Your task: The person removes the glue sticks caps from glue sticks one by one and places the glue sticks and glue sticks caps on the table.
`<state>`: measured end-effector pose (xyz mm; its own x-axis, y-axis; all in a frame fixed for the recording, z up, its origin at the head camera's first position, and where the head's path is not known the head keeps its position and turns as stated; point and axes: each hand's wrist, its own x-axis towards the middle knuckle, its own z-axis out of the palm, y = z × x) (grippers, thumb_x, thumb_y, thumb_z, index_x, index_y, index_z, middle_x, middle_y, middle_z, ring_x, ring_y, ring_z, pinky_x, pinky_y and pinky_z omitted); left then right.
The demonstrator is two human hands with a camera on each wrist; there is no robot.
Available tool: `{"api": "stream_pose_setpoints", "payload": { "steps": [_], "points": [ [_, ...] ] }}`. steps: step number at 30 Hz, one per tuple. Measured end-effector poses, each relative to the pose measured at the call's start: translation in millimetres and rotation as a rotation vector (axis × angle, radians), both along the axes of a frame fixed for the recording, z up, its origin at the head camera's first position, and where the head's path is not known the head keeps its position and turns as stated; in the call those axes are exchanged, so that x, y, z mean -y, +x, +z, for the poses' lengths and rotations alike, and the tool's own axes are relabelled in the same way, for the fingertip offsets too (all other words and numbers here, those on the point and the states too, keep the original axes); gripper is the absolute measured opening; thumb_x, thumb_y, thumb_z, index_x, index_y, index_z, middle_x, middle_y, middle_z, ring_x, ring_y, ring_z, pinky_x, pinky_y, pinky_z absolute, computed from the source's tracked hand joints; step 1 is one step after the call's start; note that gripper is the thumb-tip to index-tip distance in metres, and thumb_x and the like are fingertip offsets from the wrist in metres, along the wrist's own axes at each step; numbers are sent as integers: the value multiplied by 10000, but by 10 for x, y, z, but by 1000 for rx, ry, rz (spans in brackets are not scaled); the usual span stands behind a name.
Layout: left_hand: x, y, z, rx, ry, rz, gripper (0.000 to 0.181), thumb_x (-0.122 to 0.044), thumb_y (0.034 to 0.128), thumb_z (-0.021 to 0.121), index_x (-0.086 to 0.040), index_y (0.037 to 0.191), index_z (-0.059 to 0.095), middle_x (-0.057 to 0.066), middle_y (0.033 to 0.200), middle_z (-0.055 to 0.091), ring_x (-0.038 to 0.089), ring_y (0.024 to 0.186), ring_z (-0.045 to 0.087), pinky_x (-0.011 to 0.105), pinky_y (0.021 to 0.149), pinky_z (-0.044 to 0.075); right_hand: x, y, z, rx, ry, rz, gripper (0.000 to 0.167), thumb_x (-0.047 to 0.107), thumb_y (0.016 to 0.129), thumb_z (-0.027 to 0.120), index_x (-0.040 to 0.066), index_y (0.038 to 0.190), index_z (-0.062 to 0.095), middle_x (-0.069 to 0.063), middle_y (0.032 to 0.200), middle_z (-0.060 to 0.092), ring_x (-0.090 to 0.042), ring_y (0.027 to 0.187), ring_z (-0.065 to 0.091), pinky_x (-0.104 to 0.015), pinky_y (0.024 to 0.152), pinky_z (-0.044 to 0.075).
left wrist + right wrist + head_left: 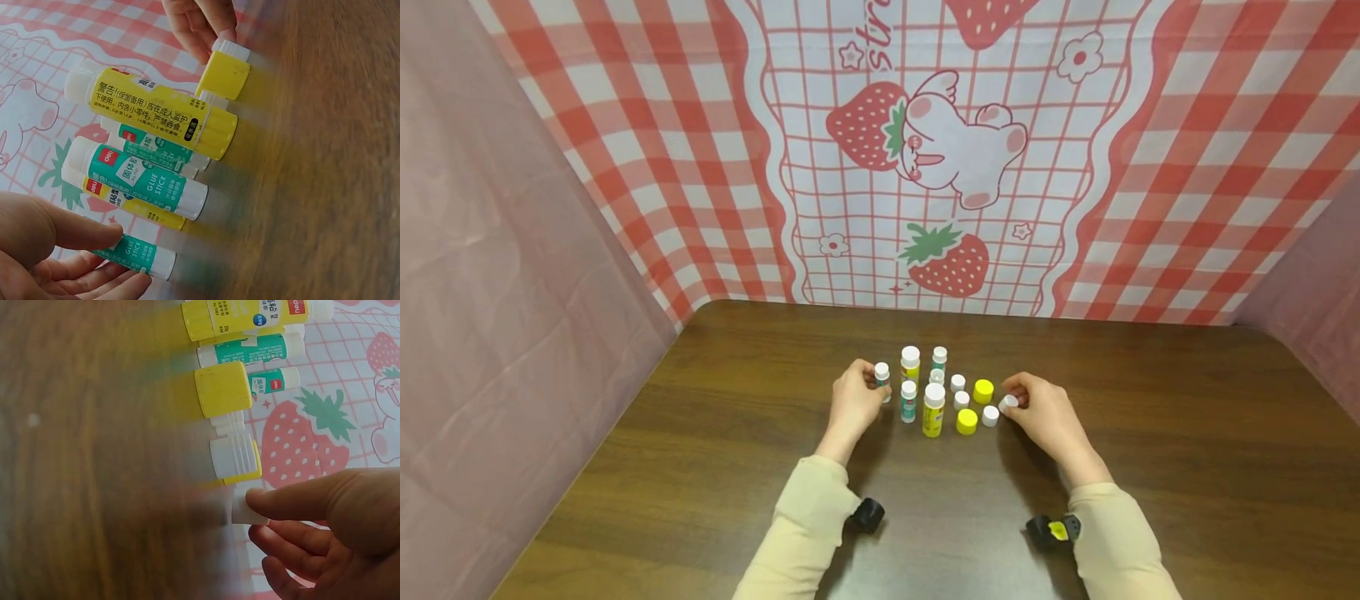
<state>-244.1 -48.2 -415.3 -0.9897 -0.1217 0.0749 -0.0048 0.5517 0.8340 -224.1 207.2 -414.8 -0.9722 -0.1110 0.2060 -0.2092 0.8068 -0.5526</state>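
My left hand [856, 402] grips a small green glue stick [140, 253] between thumb and fingers, at the left end of a cluster of glue sticks. Beside it stand another green glue stick [908, 407] and a larger yellow glue stick [933, 419], both upright with white tops. Behind them are a second yellow glue stick [910, 360] and a green one [939, 358], partly covered. On the other side, my right hand [1047, 414] pinches a white cap [245, 509] with thumb and fingers. Whether the held cap touches the table cannot be told.
Between the hands sit two yellow caps [983, 392] and several loose white caps [990, 416], close to the glue sticks. All stand on a brown wooden table [760, 500]. A strawberry-print cloth [955, 167] hangs behind the far edge.
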Motion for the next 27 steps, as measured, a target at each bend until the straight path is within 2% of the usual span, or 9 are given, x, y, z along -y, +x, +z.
{"api": "stream_pose_setpoints", "payload": {
  "steps": [7, 12, 15, 19, 21, 24, 27],
  "points": [
    [-24, 23, 12, 7, -36, 12, 263, -43, 737, 710, -8, 958, 573, 118, 887, 648, 241, 808, 597, 371, 739, 481, -15, -7, -9, -2, 12, -9, 234, 22, 755, 677, -21, 979, 626, -119, 827, 643, -233, 759, 578, -399, 700, 452],
    [-39, 35, 9, 2, -51, 7, 308, 8, 731, 672, -6, 1016, 557, 123, 915, 636, 257, 837, 592, 390, 751, 472, -19, -4, -17, 1, 16, 2, 225, 25, 754, 675, -21, 968, 628, -135, 841, 645, -255, 777, 588, -422, 718, 458],
    [-66, 37, 3, 1, -71, -6, 413, 72, 704, 600, -2, 1104, 527, 135, 999, 610, 284, 912, 579, 415, 804, 458, -25, 9, 3, 18, 28, 12, 258, 25, 748, 672, -35, 993, 615, -150, 860, 630, -269, 790, 578, -437, 730, 455],
    [-82, 34, 17, 18, -84, -21, 559, 121, 670, 542, -4, 1210, 470, 161, 1151, 549, 332, 1036, 543, 449, 880, 433, -24, 35, 82, 64, 61, 23, 417, -7, 728, 645, -75, 1123, 526, -207, 945, 591, -301, 835, 553, -467, 755, 448],
    [-52, 31, 36, 28, -94, -15, 590, 126, 665, 522, -7, 1236, 454, 171, 1193, 529, 353, 1063, 530, 466, 886, 428, -19, 56, 145, 92, 79, 26, 502, -16, 732, 620, -93, 1200, 455, -253, 1027, 563, -342, 890, 547, -496, 777, 442],
    [33, 25, 79, 26, -125, 19, 556, 91, 694, 513, -3, 1239, 458, 189, 1183, 536, 376, 1053, 530, 488, 871, 423, -19, 92, 241, 81, 102, 8, 553, 21, 752, 606, -91, 1257, 410, -293, 1131, 511, -420, 1011, 485, -554, 825, 396],
    [130, 25, 133, 22, -243, 49, 454, -8, 764, 514, 13, 1216, 472, 197, 1115, 556, 380, 940, 571, 490, 772, 456, -35, 132, 331, 27, 107, -22, 553, 121, 801, 609, -63, 1283, 410, -313, 1274, 406, -489, 1196, 309, -631, 921, 260]
  ]
}}
